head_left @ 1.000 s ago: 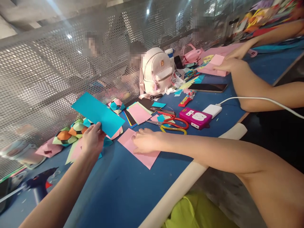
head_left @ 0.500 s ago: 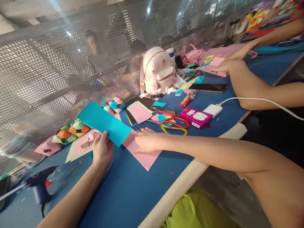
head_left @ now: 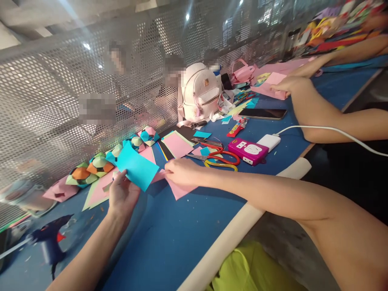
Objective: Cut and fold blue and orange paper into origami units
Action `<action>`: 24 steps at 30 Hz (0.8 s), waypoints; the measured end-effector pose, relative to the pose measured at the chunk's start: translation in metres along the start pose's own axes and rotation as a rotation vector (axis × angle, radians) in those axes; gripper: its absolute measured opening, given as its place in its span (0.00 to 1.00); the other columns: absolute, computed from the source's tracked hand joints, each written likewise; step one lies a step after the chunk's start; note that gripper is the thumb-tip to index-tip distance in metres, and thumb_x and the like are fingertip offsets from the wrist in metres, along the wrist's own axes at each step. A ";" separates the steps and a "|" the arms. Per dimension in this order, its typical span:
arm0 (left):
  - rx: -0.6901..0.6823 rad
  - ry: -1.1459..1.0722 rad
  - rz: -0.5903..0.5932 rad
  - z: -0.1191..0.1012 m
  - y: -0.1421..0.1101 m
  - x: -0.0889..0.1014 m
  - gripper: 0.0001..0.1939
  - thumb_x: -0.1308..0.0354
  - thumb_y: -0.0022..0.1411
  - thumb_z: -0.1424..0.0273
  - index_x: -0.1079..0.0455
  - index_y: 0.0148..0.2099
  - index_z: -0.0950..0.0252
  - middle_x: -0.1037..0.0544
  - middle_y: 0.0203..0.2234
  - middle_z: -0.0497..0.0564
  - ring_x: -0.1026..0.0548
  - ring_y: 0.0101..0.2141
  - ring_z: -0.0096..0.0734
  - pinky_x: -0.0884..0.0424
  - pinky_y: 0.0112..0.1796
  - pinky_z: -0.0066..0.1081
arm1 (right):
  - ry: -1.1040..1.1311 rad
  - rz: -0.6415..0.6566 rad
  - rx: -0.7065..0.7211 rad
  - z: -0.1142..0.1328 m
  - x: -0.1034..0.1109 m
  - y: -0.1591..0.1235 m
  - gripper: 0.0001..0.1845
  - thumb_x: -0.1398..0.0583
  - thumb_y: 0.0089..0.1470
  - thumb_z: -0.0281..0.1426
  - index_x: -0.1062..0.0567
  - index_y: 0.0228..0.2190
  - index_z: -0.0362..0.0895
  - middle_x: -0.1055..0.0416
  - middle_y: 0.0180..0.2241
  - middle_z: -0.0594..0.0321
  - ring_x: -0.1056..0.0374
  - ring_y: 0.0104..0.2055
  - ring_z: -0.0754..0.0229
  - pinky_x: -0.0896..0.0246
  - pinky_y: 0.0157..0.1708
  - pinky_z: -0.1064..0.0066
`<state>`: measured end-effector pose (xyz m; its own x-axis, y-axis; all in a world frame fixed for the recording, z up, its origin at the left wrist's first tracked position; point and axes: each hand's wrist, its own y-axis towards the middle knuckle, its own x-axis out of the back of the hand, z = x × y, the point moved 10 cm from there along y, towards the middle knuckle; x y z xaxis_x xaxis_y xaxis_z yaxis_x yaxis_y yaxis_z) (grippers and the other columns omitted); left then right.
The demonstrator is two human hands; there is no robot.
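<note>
A blue paper sheet [head_left: 138, 167] is tilted above the table [head_left: 169, 234], left of centre, pinched in the left hand [head_left: 123, 194], its thumb on top, probably to leave most of it free. The right hand [head_left: 183, 173] grips 1 pink sheet [head_left: 182, 192] and hides part of it; whether the 2 sheets touch is unclear. Scissors [head_left: 212, 157] lie farther right. At near left, a glue gun [head_left: 51, 240] is blurred.

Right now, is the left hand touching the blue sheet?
Touching: head view shows the left hand holding the blue sheet by its edge, thumb on top.
</note>
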<state>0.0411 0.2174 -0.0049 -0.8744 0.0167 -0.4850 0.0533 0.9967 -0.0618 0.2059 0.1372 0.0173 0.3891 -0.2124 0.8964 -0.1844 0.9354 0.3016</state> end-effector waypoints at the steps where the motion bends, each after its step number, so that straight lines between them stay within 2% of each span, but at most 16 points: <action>1: -0.004 -0.016 -0.003 -0.005 -0.001 -0.001 0.06 0.46 0.57 0.78 0.32 0.29 0.63 0.23 0.23 0.44 0.25 0.25 0.24 0.25 0.35 0.27 | 0.010 -0.049 -0.032 -0.009 0.013 0.003 0.14 0.48 0.61 0.30 0.24 0.34 0.40 0.24 0.34 0.56 0.31 0.33 0.60 0.48 0.28 0.72; 3: -0.001 -0.024 -0.006 -0.011 -0.003 -0.002 0.06 0.45 0.57 0.77 0.31 0.30 0.63 0.22 0.23 0.44 0.24 0.25 0.25 0.24 0.34 0.26 | 0.028 -0.188 -0.073 -0.024 0.047 0.008 0.18 0.53 0.64 0.31 0.25 0.35 0.39 0.25 0.35 0.54 0.33 0.35 0.60 0.50 0.31 0.71; 5: 0.011 -0.013 -0.004 -0.008 -0.005 -0.001 0.06 0.45 0.57 0.77 0.31 0.30 0.62 0.23 0.22 0.43 0.24 0.24 0.24 0.24 0.33 0.25 | 0.116 -0.474 -0.107 -0.041 0.093 0.006 0.17 0.52 0.64 0.32 0.26 0.36 0.37 0.27 0.33 0.57 0.35 0.35 0.62 0.51 0.33 0.72; 6: 0.024 -0.004 0.000 -0.004 -0.005 -0.001 0.06 0.45 0.57 0.77 0.32 0.29 0.62 0.23 0.21 0.42 0.25 0.23 0.23 0.24 0.32 0.24 | 0.121 -0.559 -0.121 -0.048 0.108 0.006 0.17 0.52 0.64 0.32 0.27 0.37 0.37 0.27 0.33 0.58 0.35 0.35 0.63 0.51 0.33 0.73; 8: 0.064 0.017 0.010 0.010 -0.007 0.000 0.06 0.45 0.57 0.77 0.31 0.30 0.61 0.23 0.21 0.43 0.24 0.22 0.23 0.24 0.30 0.23 | 0.058 -0.586 -0.120 -0.058 0.120 0.013 0.18 0.54 0.65 0.32 0.28 0.41 0.36 0.28 0.35 0.58 0.35 0.36 0.63 0.50 0.34 0.74; 10: 0.127 0.051 0.020 0.029 -0.010 0.001 0.05 0.45 0.57 0.77 0.30 0.31 0.62 0.22 0.22 0.46 0.24 0.22 0.26 0.24 0.27 0.26 | -0.071 -0.424 -0.134 -0.068 0.103 0.032 0.21 0.57 0.66 0.34 0.29 0.44 0.36 0.28 0.40 0.55 0.35 0.40 0.61 0.49 0.37 0.73; 11: 0.156 0.070 0.025 0.037 -0.012 0.001 0.04 0.44 0.56 0.76 0.30 0.32 0.63 0.21 0.23 0.47 0.24 0.21 0.27 0.24 0.26 0.27 | -0.148 -0.262 -0.155 -0.076 0.084 0.043 0.23 0.59 0.66 0.34 0.29 0.45 0.36 0.28 0.42 0.53 0.35 0.43 0.59 0.47 0.39 0.72; 12: 0.177 0.085 0.031 0.044 -0.015 0.001 0.03 0.43 0.55 0.76 0.30 0.31 0.64 0.21 0.23 0.48 0.24 0.21 0.28 0.24 0.25 0.28 | -0.167 -0.171 -0.157 -0.084 0.068 0.051 0.22 0.57 0.66 0.34 0.28 0.45 0.36 0.28 0.43 0.51 0.34 0.45 0.58 0.46 0.41 0.70; 14: 0.193 0.103 0.050 0.053 -0.019 0.000 0.04 0.40 0.52 0.77 0.31 0.30 0.64 0.23 0.22 0.47 0.24 0.21 0.27 0.24 0.24 0.27 | -0.181 -0.025 -0.152 -0.096 0.036 0.063 0.20 0.47 0.61 0.39 0.25 0.42 0.36 0.27 0.45 0.48 0.33 0.47 0.54 0.44 0.45 0.68; 16: 0.185 0.112 0.075 0.056 -0.023 -0.002 0.06 0.38 0.50 0.78 0.33 0.28 0.64 0.25 0.21 0.44 0.26 0.20 0.24 0.25 0.24 0.26 | -0.189 0.106 -0.177 -0.109 0.008 0.071 0.24 0.41 0.55 0.44 0.24 0.42 0.36 0.27 0.47 0.44 0.33 0.49 0.49 0.42 0.47 0.64; 18: 0.169 0.122 0.105 0.055 -0.027 -0.005 0.08 0.36 0.47 0.77 0.33 0.26 0.64 0.27 0.19 0.42 0.28 0.19 0.22 0.26 0.24 0.24 | -0.189 0.170 -0.186 -0.117 -0.009 0.075 0.28 0.47 0.59 0.48 0.26 0.48 0.38 0.32 0.53 0.42 0.36 0.55 0.46 0.43 0.50 0.57; 20: 0.147 0.132 0.130 0.054 -0.029 -0.009 0.10 0.34 0.45 0.76 0.34 0.25 0.64 0.29 0.18 0.41 0.30 0.19 0.21 0.27 0.24 0.24 | -0.187 0.199 -0.180 -0.119 -0.016 0.077 0.30 0.53 0.62 0.49 0.29 0.53 0.42 0.38 0.59 0.44 0.41 0.60 0.44 0.45 0.53 0.51; 24: 0.109 0.151 0.162 0.051 -0.031 -0.014 0.12 0.32 0.42 0.76 0.33 0.26 0.63 0.27 0.22 0.43 0.27 0.23 0.24 0.28 0.24 0.24 | -0.183 0.231 -0.139 -0.113 -0.018 0.073 0.30 0.49 0.60 0.50 0.30 0.55 0.45 0.41 0.62 0.46 0.46 0.63 0.44 0.47 0.55 0.49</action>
<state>0.0767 0.1819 -0.0410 -0.9121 0.1952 -0.3605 0.2428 0.9658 -0.0913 0.2872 0.2416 -0.0137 0.1805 -0.0258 0.9832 -0.1185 0.9918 0.0478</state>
